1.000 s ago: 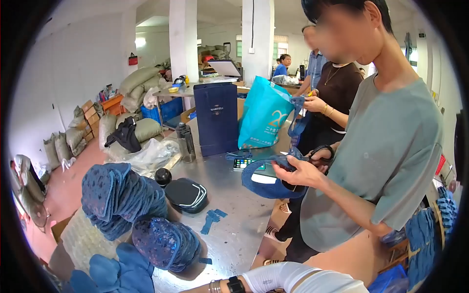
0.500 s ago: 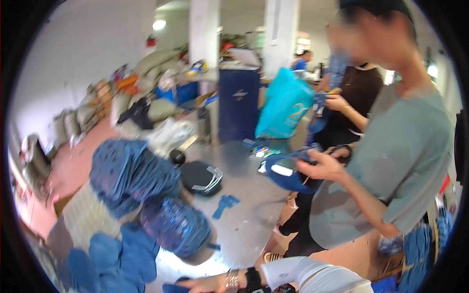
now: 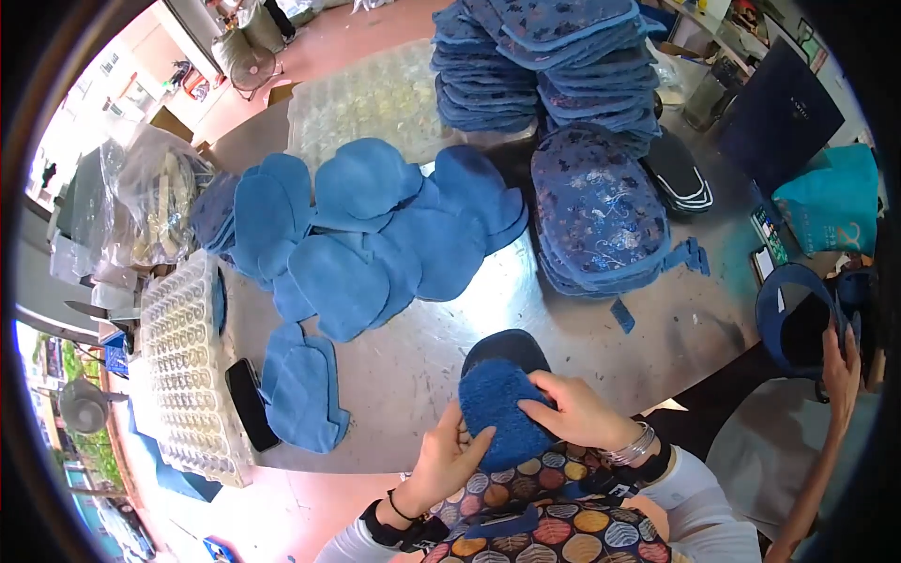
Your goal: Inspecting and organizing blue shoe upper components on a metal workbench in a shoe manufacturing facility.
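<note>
Just past the front edge of the table I hold a fuzzy dark-blue oval fabric piece [image 3: 502, 413] against a black rounded piece [image 3: 511, 347], whose far end sticks out beyond it. Along the left side of the blue piece, my left hand [image 3: 443, 455] is closed, thumb on top. My right hand [image 3: 577, 413] grips the right side, with its thumb pressing on the face. How the two pieces are joined cannot be seen. Ahead lie several loose light-blue fabric pieces [image 3: 340, 281], overlapping, and a stack of patterned dark-blue oval pieces [image 3: 601, 202].
Taller stacks of blue pieces [image 3: 488, 89] stand at the back beside a clear plastic tray [image 3: 361, 89]. A black phone [image 3: 251, 403] and a pale moulded tray [image 3: 183, 347] lie at left. At right, another person's hand [image 3: 840, 371] holds a blue curved piece [image 3: 784, 300].
My view has swung leftward and down to the table. My right hand, earlier low in the picture by a blue piece, now holds the fuzzy blue piece together with my left, which has come into view.
</note>
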Motion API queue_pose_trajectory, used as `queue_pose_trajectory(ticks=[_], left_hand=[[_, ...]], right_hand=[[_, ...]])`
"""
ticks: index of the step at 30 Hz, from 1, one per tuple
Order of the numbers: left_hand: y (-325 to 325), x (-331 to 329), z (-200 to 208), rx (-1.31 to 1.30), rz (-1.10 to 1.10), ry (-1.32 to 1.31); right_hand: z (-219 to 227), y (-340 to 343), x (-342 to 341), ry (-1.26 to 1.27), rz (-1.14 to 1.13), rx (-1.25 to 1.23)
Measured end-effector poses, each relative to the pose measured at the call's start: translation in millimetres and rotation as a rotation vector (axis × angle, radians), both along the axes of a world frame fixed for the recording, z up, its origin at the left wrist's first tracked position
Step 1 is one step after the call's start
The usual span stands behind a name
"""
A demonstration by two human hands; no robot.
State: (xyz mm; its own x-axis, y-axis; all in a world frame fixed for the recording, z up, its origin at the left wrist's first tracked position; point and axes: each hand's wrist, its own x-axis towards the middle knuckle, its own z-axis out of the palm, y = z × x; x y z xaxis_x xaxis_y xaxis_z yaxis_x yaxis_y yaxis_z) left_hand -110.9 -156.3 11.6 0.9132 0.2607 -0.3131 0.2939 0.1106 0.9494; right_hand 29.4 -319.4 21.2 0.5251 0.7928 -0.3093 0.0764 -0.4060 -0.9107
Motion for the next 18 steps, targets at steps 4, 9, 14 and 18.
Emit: queue_pose_trajectory(ticks=[4,9,14,18], left_hand=[[-1.5,0.0,-11.0,0.166,-0.049,0.005],[-0.7,7.4,8.5,0.210,-0.149,0.116],[-6.4,3.9,5.7,0.346,-0.083,-0.024],[-6.5,7.4,10.4,0.396,-0.026,0.007]], right_hand=[[12.6,-3.9,-3.2,-0.198,-0.091,-0.119],[15.0,-12.1,-1.2,-0.213,-0.108,-0.154],[12.1,-11.6,-7.4,-0.288,-0.207,-0.115],[12.2,-8.5,-5.2,-0.351,-0.226,-0.119]])
